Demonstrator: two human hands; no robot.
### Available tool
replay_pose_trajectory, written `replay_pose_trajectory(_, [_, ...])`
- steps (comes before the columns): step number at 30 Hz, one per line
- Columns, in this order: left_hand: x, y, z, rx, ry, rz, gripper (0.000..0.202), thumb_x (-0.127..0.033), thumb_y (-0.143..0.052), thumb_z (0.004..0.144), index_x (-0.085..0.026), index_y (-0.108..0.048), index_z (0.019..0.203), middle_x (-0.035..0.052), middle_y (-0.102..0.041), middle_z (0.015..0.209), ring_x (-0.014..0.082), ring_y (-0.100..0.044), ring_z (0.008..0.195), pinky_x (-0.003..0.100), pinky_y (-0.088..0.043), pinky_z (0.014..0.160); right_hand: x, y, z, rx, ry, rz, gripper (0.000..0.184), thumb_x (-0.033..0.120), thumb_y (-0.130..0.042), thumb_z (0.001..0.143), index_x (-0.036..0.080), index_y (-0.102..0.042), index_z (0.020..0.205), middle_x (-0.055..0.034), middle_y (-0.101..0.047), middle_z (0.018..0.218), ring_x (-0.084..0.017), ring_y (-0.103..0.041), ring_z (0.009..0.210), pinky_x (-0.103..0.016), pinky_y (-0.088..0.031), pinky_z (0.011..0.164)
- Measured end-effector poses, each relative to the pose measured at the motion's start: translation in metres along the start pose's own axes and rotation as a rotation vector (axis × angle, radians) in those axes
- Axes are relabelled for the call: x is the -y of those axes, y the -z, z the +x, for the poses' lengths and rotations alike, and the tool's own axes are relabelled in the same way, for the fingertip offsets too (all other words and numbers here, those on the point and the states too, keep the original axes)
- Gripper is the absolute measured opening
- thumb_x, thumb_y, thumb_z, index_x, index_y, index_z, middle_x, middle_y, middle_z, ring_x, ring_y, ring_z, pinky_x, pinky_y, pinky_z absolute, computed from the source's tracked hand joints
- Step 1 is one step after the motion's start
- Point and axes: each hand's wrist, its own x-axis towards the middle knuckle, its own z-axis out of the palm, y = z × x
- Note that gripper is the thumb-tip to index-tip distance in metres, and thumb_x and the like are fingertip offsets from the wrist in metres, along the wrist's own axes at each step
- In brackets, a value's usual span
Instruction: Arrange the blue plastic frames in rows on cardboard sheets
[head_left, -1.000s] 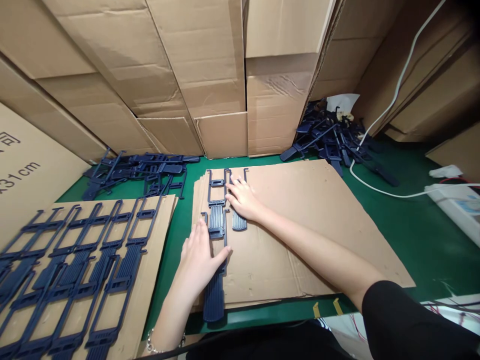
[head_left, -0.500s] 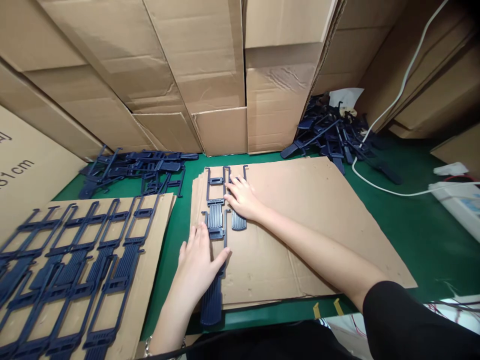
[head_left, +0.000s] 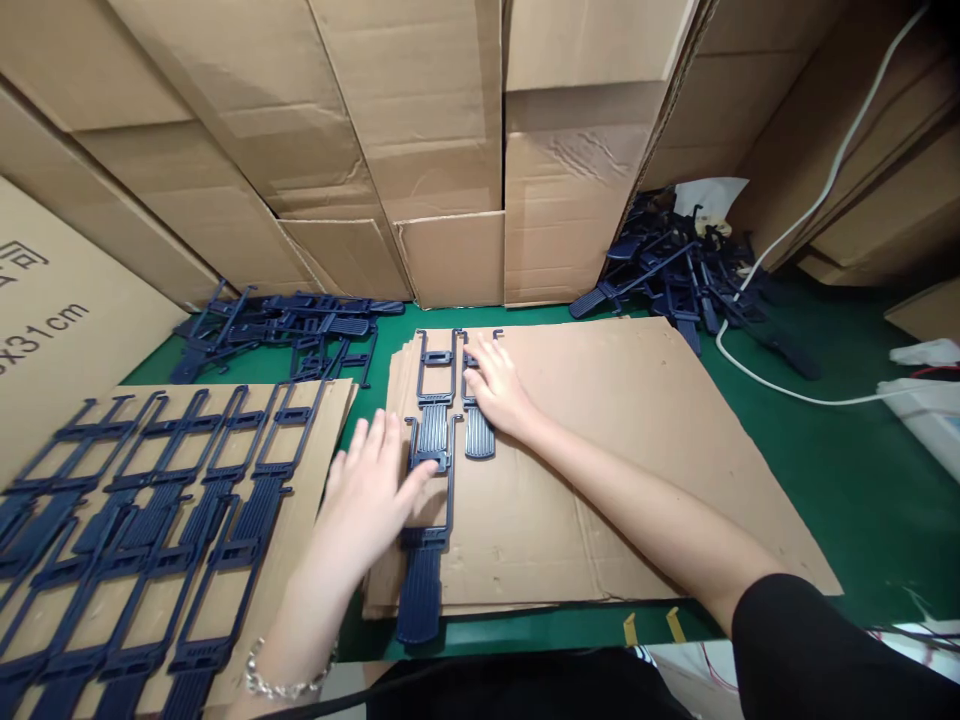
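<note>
Three dark blue plastic frames with ribbed paddle ends lie on a stacked cardboard sheet (head_left: 637,460). My right hand (head_left: 501,390) rests flat on the upper right frame (head_left: 480,438), its fingers spread and covering part of it. To its left lies the upper left frame (head_left: 433,425). The lower frame (head_left: 421,595) overlaps that one's paddle and reaches past the sheet's front edge. My left hand (head_left: 367,485), slightly blurred, is open beside the lower frame, its thumb over the frame's upper part; whether the thumb touches cannot be made out.
On the left, another cardboard sheet (head_left: 341,400) carries rows of similar blue frames (head_left: 259,510). Loose frames form a left heap (head_left: 300,325) and a right heap (head_left: 675,265). Cardboard boxes (head_left: 442,130) wall the back. A white cable (head_left: 817,200) crosses the green table (head_left: 795,450) at right.
My left hand has moved left, off the lower frame's side, uncovering more of that frame. My right hand stays on the upper right frame. The view has shifted slightly.
</note>
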Motion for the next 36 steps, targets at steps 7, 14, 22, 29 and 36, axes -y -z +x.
replay_pose_trajectory(7, [0.046, 0.031, 0.112, -0.131, 0.013, 0.112, 0.054, -0.039, -0.034, 0.085, -0.011, -0.039, 0.131, 0.0130, -0.041, 0.133, 0.0287, -0.044, 0.116, 0.039, -0.038, 0.094, -0.004, 0.007, 0.005, -0.205, -0.227, 0.280, 0.041, 0.036, -0.029, 0.089, 0.021, -0.043, 0.124, -0.0064, -0.046, 0.129, -0.018, -0.037, 0.121, -0.036, -0.029, 0.102])
replay_pose_trajectory(14, [0.058, 0.012, 0.193, -0.161, 0.034, 0.188, 0.056, -0.017, -0.034, 0.080, -0.010, -0.028, 0.135, 0.0194, -0.042, 0.128, 0.0348, -0.041, 0.113, 0.046, -0.037, 0.087, -0.002, 0.006, 0.003, -0.192, -0.224, 0.269, 0.038, 0.032, -0.035, 0.085, 0.021, -0.047, 0.119, -0.0069, -0.050, 0.123, -0.018, -0.042, 0.117, -0.034, -0.035, 0.097])
replay_pose_trajectory(22, [0.068, 0.001, 0.226, -0.104, 0.168, 0.200, 0.049, -0.020, -0.032, 0.082, 0.000, -0.038, 0.126, 0.0297, -0.051, 0.109, 0.0382, -0.050, 0.099, 0.046, -0.040, 0.076, 0.002, 0.007, 0.006, -0.160, -0.174, 0.243, 0.035, 0.024, -0.041, 0.080, 0.022, -0.052, 0.113, -0.0034, -0.056, 0.115, -0.017, -0.045, 0.113, -0.032, -0.035, 0.097])
replay_pose_trajectory(29, [0.081, 0.008, 0.224, -0.010, 0.006, 0.262, 0.053, -0.006, -0.030, 0.077, -0.013, -0.040, 0.129, 0.0196, -0.040, 0.131, 0.0289, -0.032, 0.123, 0.043, -0.033, 0.090, 0.000, 0.003, 0.007, -0.126, -0.137, 0.221, 0.038, 0.024, -0.040, 0.079, 0.023, -0.051, 0.115, -0.0029, -0.054, 0.117, -0.019, -0.042, 0.114, -0.036, -0.033, 0.098])
replay_pose_trajectory(36, [0.073, 0.014, 0.228, -0.020, 0.007, 0.300, 0.044, -0.009, -0.026, 0.080, -0.013, -0.050, 0.117, 0.0216, -0.041, 0.126, 0.0335, -0.034, 0.118, 0.045, -0.036, 0.084, 0.003, 0.004, 0.005, -0.095, -0.082, 0.176, 0.038, 0.024, -0.038, 0.081, 0.022, -0.050, 0.117, -0.0028, -0.054, 0.118, -0.018, -0.043, 0.113, -0.034, -0.035, 0.098])
